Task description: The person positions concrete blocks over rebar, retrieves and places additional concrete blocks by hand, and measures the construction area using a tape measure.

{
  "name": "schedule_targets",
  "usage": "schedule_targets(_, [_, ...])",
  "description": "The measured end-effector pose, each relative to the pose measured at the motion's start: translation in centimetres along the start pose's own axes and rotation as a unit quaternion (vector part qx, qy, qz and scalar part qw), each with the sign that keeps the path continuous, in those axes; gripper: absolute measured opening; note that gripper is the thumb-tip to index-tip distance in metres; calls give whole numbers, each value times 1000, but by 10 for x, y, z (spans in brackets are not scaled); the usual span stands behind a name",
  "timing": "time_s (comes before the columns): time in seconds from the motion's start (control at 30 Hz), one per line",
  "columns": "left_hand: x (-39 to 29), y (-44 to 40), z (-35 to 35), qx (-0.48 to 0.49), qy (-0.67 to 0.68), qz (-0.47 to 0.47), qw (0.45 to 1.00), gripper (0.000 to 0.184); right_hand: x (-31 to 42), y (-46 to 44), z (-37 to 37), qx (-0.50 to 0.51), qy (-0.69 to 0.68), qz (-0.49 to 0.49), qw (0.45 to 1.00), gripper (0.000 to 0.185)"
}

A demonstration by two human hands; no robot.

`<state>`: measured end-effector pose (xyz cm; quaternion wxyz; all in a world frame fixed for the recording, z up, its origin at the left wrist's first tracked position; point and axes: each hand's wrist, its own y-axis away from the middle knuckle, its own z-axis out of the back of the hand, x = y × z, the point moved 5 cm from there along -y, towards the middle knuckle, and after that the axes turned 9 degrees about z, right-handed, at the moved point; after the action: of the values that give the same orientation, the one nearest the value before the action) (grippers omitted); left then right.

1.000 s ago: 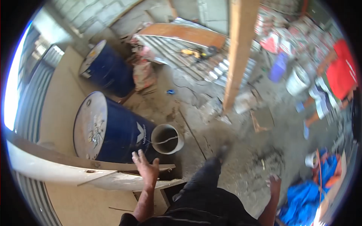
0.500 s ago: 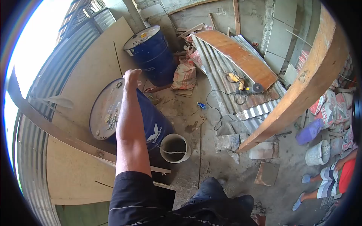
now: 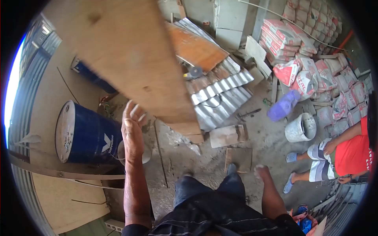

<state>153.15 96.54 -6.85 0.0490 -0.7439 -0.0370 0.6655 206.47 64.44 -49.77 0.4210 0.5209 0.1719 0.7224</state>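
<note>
Left hand (image 3: 133, 128) near pail (image 3: 147, 154), fingers parted; right hand (image 3: 262, 172), finger spread unclear. Blue Valvoline drum (image 3: 92, 135), grey-smeared bucket (image 3: 292, 131), bags (image 3: 307, 80) on dusty concrete floor (image 3: 204, 167).

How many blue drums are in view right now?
2. The near drum stands left of the left hand; the far drum is behind it, partly hidden by the wooden post. The post could hide more.

Grey concrete floor (image 3: 204, 167) here, dusty and stained; pale block wall (image 3: 232, 23) ahead, corrugated metal wall (image 3: 23, 124) on the left, with bright daylight beside it.
</note>
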Motion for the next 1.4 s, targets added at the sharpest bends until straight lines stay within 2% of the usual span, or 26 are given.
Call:
schedule_targets(0.07, [17, -13, -28, -29, 33, -20, 999, 85, 79, 15, 9, 41, -31, 3, 999, 35])
schedule_targets(0.13, [21, -15, -52, -153, -3, -12, 988, 83, 87, -14, 10, 102, -14, 23, 994, 35])
schedule_targets(0.17, [25, -16, -60, -157, -8, -4, 988, 83, 93, -21, 14, 107, -10, 16, 994, 35])
schedule_targets(0.23, [25, -13, -58, -260, -92, -43, 960, 78, 104, -31, 19, 131, 17, 25, 991, 37])
schedule_targets(0.37, [48, -20, -31, -320, -210, -26, 923, 65, 108, -33, 41, 118, 11, 0, 993, 37])
schedule_targets(0.4, [54, -22, -25, -308, -158, -99, 933, 53, 111, -38, 52, 121, 42, 4, 992, 36])
schedule_targets(0.47, [65, -23, -15, -316, -279, -169, 891, 53, 111, -50, 70, 138, 103, 19, 985, 33])
schedule_targets(0.53, [56, -12, -29, -389, -477, -247, 749, 65, 128, -69, 85, 130, 135, 45, 981, 32])
schedule_targets(0.57, [53, -13, -38, -389, -429, -267, 770, 71, 149, -76, 86, 129, 140, 40, 981, 32])
schedule_targets(0.6, [45, -14, -52, -420, -421, -262, 760, 71, 164, -94, 81, 133, 146, 38, 980, 32])
schedule_targets(0.67, [43, -15, -56, -442, -333, -295, 779, 67, 186, -136, 68, 172, 197, 78, 962, 37])
schedule_targets(0.7, [36, -18, -63, -450, -341, -288, 774, 67, 191, -165, 59, 182, 206, 76, 958, 37])
schedule_targets(0.73, [34, -29, -67, -384, -226, -228, 866, 63, 198, -202, 39, 231, 313, 177, 904, 41])
schedule_targets(0.77, [50, -37, -75, -311, -101, -163, 931, 61, 201, -239, 16, 278, 410, 275, 824, 46])
schedule_targets(0.8, [62, -45, -85, -318, -86, -156, 931, 58, 200, -281, -4, 294, 417, 277, 814, 46])
schedule_targets(0.87, [125, -44, -101, -390, -124, -137, 902, 52, 182, -356, -57, 391, 448, 273, 756, 53])
schedule_targets(0.9, [170, -39, -106, -433, -143, -105, 883, 49, 176, -394, -84, 409, 450, 272, 745, 53])
schedule_targets(0.97, [290, -10, -114, -510, -176, 11, 842, 44, 149, -455, -133, 406, 501, 280, 711, 53])
schedule_targets(1.03, [433, 54, -133, -570, -185, 164, 784, 39, 154, -485, -177, 424, 536, 227, 694, 55])
schedule_targets(1.1, [579, 139, -177, -593, -166, 318, 721, 35, 156, -505, -219, 335, 521, 403, 674, 55])
schedule_targets(1.13, [644, 182, -207, -595, -153, 386, 689, 34, 151, -519, -233, 292, 506, 456, 671, 55])
schedule_targets(1.2, [750, 256, -267, -584, -132, 471, 648, 32, 135, -547, -258, 256, 473, 476, 696, 54])
schedule_targets(1.3, [842, 307, -327, -575, -108, 518, 624, 32, 98, -572, -281, 235, 440, 485, 718, 54])
schedule_targets(1.4, [855, 314, -328, -595, -63, 527, 603, 33, 74, -579, -287, 213, 388, 498, 746, 53])
